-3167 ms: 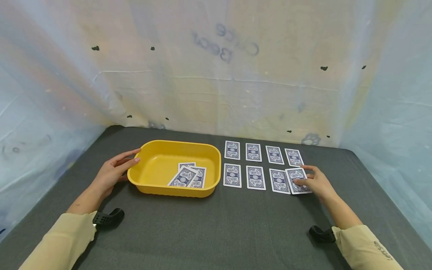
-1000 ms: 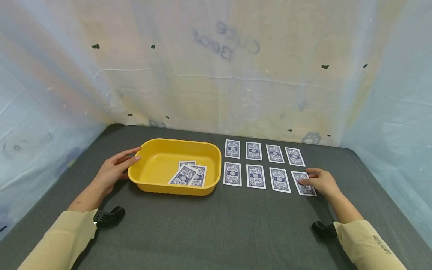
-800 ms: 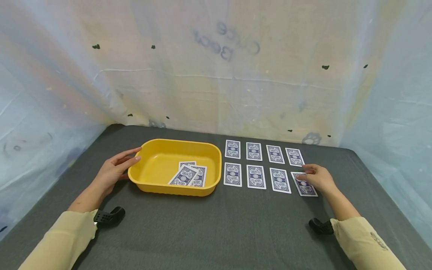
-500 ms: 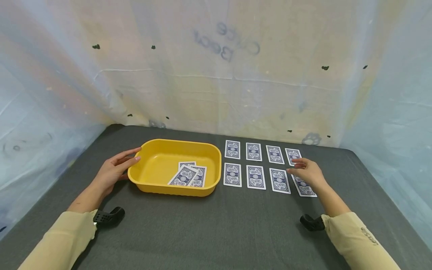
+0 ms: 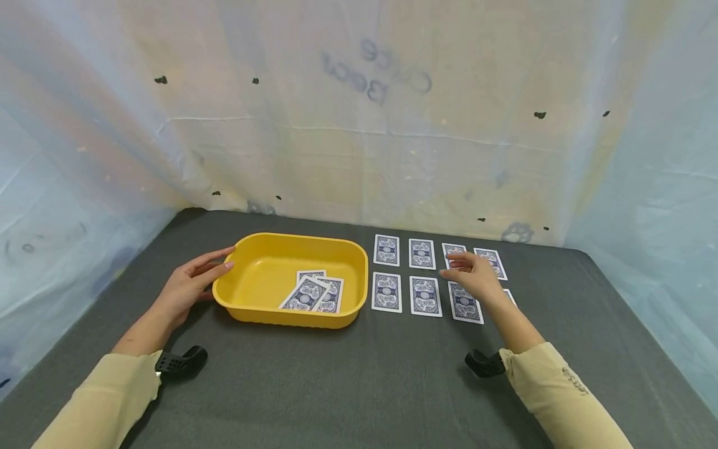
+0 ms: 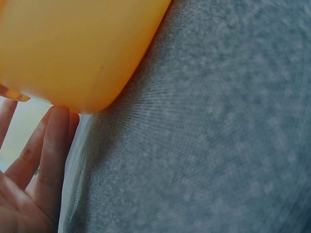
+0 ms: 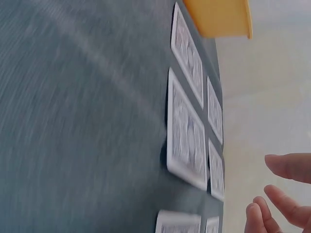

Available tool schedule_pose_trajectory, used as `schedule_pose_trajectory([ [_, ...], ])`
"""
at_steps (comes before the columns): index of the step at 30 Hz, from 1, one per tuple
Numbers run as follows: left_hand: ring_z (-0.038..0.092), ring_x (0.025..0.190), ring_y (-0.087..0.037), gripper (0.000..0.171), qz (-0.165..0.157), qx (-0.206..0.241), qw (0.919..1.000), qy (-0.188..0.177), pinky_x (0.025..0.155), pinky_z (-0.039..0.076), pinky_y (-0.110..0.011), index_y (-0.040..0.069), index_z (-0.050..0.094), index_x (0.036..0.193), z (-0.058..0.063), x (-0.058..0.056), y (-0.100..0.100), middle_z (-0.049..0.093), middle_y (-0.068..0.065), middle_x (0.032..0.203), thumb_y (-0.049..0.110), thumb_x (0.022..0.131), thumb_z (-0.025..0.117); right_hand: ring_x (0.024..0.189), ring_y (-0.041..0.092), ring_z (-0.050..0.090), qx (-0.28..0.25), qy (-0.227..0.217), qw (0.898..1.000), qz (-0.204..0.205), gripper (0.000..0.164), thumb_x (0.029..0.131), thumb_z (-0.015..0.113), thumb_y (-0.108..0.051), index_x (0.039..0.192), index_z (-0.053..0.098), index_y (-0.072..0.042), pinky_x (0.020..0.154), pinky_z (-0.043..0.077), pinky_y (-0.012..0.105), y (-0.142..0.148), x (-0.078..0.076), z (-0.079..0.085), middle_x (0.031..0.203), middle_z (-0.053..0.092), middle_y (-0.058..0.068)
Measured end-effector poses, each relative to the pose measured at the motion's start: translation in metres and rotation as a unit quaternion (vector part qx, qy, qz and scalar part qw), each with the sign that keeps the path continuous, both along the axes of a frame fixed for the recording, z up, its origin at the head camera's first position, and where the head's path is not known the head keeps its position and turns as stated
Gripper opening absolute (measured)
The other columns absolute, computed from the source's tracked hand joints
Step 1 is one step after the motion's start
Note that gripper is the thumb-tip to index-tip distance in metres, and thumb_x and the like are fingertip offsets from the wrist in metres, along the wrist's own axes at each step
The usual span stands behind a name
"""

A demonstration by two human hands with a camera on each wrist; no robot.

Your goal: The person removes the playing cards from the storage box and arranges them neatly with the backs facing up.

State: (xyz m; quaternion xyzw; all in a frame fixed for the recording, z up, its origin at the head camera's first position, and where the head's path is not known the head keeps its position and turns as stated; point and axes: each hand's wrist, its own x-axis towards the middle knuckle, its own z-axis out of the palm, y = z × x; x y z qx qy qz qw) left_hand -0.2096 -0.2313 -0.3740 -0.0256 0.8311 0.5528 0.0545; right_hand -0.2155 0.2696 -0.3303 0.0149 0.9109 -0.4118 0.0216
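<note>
At the left end of a yellow tray point(image 5: 241, 287), my left hand point(image 5: 191, 280) touches the outer wall with its fingers extended. The left wrist view shows those straight fingertips point(image 6: 59, 116) against the tray wall point(image 6: 73, 58). My right hand point(image 5: 473, 274) hovers over the cards on the right with nothing in its fingers. In the right wrist view the thumb point(image 7: 286, 166) stands apart from the fingers. Below this hand lie a patterned playing card point(image 5: 464, 305) and, partly covered, another card point(image 5: 453, 249). The near row's rightmost card point(image 5: 509, 296) is mostly hidden by the hand and wrist.
Several face-down blue-backed cards point(image 5: 425, 295) lie in two rows right of the tray. Inside the tray, a few cards point(image 5: 305, 293) overlap. A dark grey cloth point(image 5: 336, 386) covers the table, with a pale plastic sheet point(image 5: 359, 174) hanging behind.
My right hand has set a card down at the right end of the near row, let it go, lifted and moved left above the cards. The left hand has stayed at the tray.
</note>
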Motion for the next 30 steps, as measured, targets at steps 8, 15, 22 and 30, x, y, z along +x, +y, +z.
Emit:
schedule_pose_trajectory([
  [8,0.057,0.090,0.006,0.069,-0.001,-0.003,1.0000,0.001,0.076,0.054,-0.024,0.030,0.040,0.147,-0.001,0.000,-0.001,0.044,-0.013,0.142,0.059,0.088,0.057,0.120,0.038,0.051,-0.051,0.007,0.999,0.016,0.050,0.090,0.066,-0.016,0.133,0.052,0.003,0.098,0.044,0.048,-0.029,-0.007,-0.002,0.129,0.054,0.027],
  [15,0.057,0.090,0.006,0.069,-0.002,-0.005,1.0000,0.000,0.076,0.054,-0.024,0.029,0.039,0.147,-0.001,0.000,-0.002,0.043,-0.015,0.144,0.059,0.088,0.057,0.119,0.036,0.052,-0.075,0.005,0.997,0.027,0.047,0.089,0.067,-0.016,0.131,0.055,0.001,0.095,0.045,0.047,-0.056,-0.010,-0.002,0.129,0.055,0.025],
  [22,0.057,0.091,0.006,0.069,-0.004,-0.003,1.0000,0.001,0.077,0.054,-0.025,0.029,0.039,0.147,-0.001,0.001,-0.001,0.044,-0.013,0.143,0.059,0.088,0.057,0.112,0.034,0.056,-0.096,0.022,0.994,0.055,0.045,0.087,0.070,-0.014,0.128,0.058,0.001,0.094,0.048,0.043,-0.080,-0.014,0.000,0.125,0.058,0.024],
  [30,0.057,0.092,0.006,0.068,-0.002,-0.003,1.0000,0.002,0.077,0.054,-0.025,0.030,0.040,0.147,0.000,0.001,0.000,0.046,-0.009,0.141,0.059,0.088,0.057,0.114,0.032,0.056,-0.105,0.015,0.992,0.063,0.045,0.086,0.071,-0.017,0.127,0.059,-0.002,0.096,0.048,0.043,-0.105,-0.016,0.005,0.126,0.059,0.019],
])
